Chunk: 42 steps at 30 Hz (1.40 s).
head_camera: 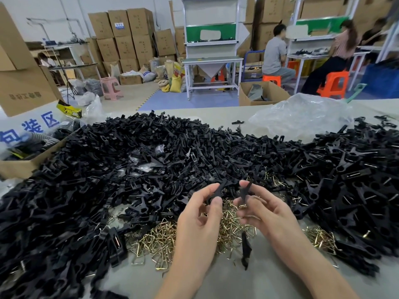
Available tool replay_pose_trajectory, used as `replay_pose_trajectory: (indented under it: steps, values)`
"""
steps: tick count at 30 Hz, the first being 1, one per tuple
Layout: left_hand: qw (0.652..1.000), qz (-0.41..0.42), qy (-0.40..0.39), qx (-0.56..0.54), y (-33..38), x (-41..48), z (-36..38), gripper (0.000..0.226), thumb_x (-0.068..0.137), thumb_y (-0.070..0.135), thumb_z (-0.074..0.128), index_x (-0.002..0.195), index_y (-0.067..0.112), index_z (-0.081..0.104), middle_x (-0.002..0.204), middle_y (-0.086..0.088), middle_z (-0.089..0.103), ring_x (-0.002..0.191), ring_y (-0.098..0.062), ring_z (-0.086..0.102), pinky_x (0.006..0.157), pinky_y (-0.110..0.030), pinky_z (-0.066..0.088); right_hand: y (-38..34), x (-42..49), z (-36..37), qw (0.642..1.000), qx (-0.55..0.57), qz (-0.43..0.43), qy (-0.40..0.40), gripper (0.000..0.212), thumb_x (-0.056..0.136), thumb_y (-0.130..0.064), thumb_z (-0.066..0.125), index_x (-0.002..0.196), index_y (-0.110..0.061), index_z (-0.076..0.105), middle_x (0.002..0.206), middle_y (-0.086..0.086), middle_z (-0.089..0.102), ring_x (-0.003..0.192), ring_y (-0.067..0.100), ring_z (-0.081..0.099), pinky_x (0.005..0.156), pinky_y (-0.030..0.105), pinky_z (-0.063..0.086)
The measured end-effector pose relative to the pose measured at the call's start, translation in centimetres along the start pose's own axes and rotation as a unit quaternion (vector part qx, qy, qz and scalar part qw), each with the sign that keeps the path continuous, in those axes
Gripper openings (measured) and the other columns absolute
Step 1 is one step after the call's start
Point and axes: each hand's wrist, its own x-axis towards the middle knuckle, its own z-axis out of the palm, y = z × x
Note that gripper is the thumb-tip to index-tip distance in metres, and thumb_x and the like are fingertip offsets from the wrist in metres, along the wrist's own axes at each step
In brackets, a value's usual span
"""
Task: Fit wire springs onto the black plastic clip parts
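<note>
Left hand [200, 214]: thumb and forefinger pinch one black clip half [216, 192], and the other fingers are loosely curled below it. Right hand [266, 212]: same pinch on a second clip half [246, 189], which is held close to upright. Both hands are raised over the middle of the counter [237, 283]. The two halves sit side by side and near each other; I can't tell if they touch. There's a brass glint at the lower end of the right one, by the fingertips. I can't tell whether that's a spring on the part or the heap behind it.

Parts are matte black plastic, long, narrow and flat, tapering toward one end. Several in the heap show a rectangular slot or a round hole. The clip pile [151, 158] covers most of the counter and wraps left, beyond and right of the hands. Many pieces on the right side form a splayed V with a sliver of wire showing.

The wire springs [159, 240] are brass-coloured bent wire in roughly triangular loops. They lie in a loose heap on the counter directly under the hands. A smaller spring patch [321, 236] sits to the right, against the black pile. One stray black part [246, 250] lies at the near edge of the springs, between the wrists.

A clear plastic bag [302, 115] is on the far right of the counter. An open cardboard box [15, 167] is at the left edge.
</note>
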Motion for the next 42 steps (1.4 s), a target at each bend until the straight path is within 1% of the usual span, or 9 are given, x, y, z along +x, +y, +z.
replay_pose_trajectory:
  steps: [3, 6, 9, 12, 16, 21, 27, 36, 42]
  values:
    - [0.999, 0.014, -0.004, 0.039, -0.1, -0.2, 0.6, 0.034, 0.1, 0.026, 0.058, 0.119, 0.054, 0.061, 0.095, 0.014, 0.066, 0.057, -0.001, 0.049, 0.051, -0.012, 0.036, 0.1, 0.1, -0.1, 0.998, 0.041, 0.039, 0.003, 0.031, 0.084, -0.014, 0.065, 0.111, -0.023, 0.078, 0.099, 0.016, 0.075, 0.079, 0.021, 0.071, 0.071, 0.028, 0.059]
    - [0.992, 0.046, -0.022, 0.115, -0.3, -0.7, 1.1, 0.037, 0.103, 0.025, 0.053, 0.126, 0.054, 0.051, 0.104, 0.021, 0.06, 0.072, -0.004, 0.058, 0.062, -0.012, 0.042, 0.2, 0.2, 0.1, 0.992, 0.094, 0.084, 0.017, 0.028, 0.085, -0.004, 0.063, 0.109, -0.006, 0.076, 0.098, 0.021, 0.074, 0.079, 0.024, 0.074, 0.068, 0.027, 0.06]
    - [0.986, 0.056, -0.029, 0.153, -0.8, -0.9, 1.0, 0.039, 0.103, 0.023, 0.052, 0.133, 0.048, 0.053, 0.106, 0.019, 0.058, 0.083, -0.011, 0.06, 0.067, -0.014, 0.046, 0.1, 0.1, 0.3, 0.984, 0.139, 0.105, 0.025, 0.025, 0.088, -0.001, 0.061, 0.109, 0.001, 0.074, 0.099, 0.024, 0.074, 0.083, 0.026, 0.074, 0.071, 0.027, 0.062]
    - [0.986, 0.073, -0.016, 0.151, -0.9, -0.5, 0.7, 0.042, 0.102, 0.019, 0.055, 0.128, 0.052, 0.053, 0.108, 0.02, 0.061, 0.087, -0.01, 0.063, 0.07, -0.011, 0.045, -0.2, 0.2, 0.6, 0.986, 0.136, 0.097, 0.026, 0.022, 0.084, -0.008, 0.067, 0.101, -0.006, 0.08, 0.1, 0.021, 0.074, 0.084, 0.024, 0.074, 0.073, 0.026, 0.061]
    - [0.992, 0.037, -0.004, 0.122, -0.6, -0.2, 0.9, 0.034, 0.099, 0.027, 0.059, 0.119, 0.054, 0.06, 0.118, 0.034, 0.063, 0.114, 0.009, 0.059, 0.089, -0.004, 0.042, 0.0, 0.3, 0.8, 0.993, 0.084, 0.079, 0.009, 0.024, 0.079, -0.014, 0.07, 0.1, -0.016, 0.082, 0.104, 0.015, 0.076, 0.088, 0.021, 0.074, 0.074, 0.025, 0.06]
    - [0.996, 0.002, 0.022, 0.082, -0.8, 0.0, 1.2, 0.023, 0.093, 0.022, 0.068, 0.101, 0.043, 0.067, 0.102, 0.028, 0.069, 0.102, 0.005, 0.064, 0.082, -0.006, 0.045, 0.2, 0.0, 0.5, 0.996, 0.05, 0.063, -0.036, 0.031, 0.08, -0.02, 0.075, 0.111, -0.02, 0.079, 0.108, 0.014, 0.076, 0.097, 0.019, 0.073, 0.084, 0.023, 0.058]
    - [0.998, -0.014, 0.002, 0.054, -0.8, 0.2, 1.2, 0.014, 0.093, 0.025, 0.068, 0.102, 0.035, 0.07, 0.097, 0.019, 0.072, 0.096, -0.003, 0.067, 0.08, -0.015, 0.05, 0.2, 0.1, 0.6, 0.996, 0.043, 0.061, -0.047, 0.03, 0.08, -0.028, 0.079, 0.109, -0.023, 0.079, 0.109, 0.009, 0.077, 0.1, 0.016, 0.073, 0.087, 0.021, 0.056]
    - [1.0, -0.017, 0.005, 0.013, -0.5, 0.0, 0.9, 0.009, 0.095, 0.019, 0.067, 0.098, 0.027, 0.07, 0.09, 0.012, 0.075, 0.084, -0.005, 0.07, 0.069, -0.01, 0.049, 0.7, -0.1, 0.8, 0.995, 0.049, 0.056, -0.068, 0.029, 0.084, -0.022, 0.078, 0.113, -0.02, 0.078, 0.11, 0.009, 0.077, 0.101, 0.016, 0.072, 0.087, 0.022, 0.056]
    - [1.0, -0.017, 0.0, 0.023, -0.7, -0.2, 0.8, 0.01, 0.096, 0.021, 0.066, 0.094, 0.031, 0.069, 0.086, 0.008, 0.074, 0.073, -0.005, 0.066, 0.064, -0.012, 0.048, 0.7, -0.4, 0.6, 0.995, 0.025, 0.032, -0.087, 0.044, 0.081, -0.045, 0.082, 0.119, -0.025, 0.075, 0.117, 0.007, 0.075, 0.108, 0.017, 0.071, 0.091, 0.022, 0.055]
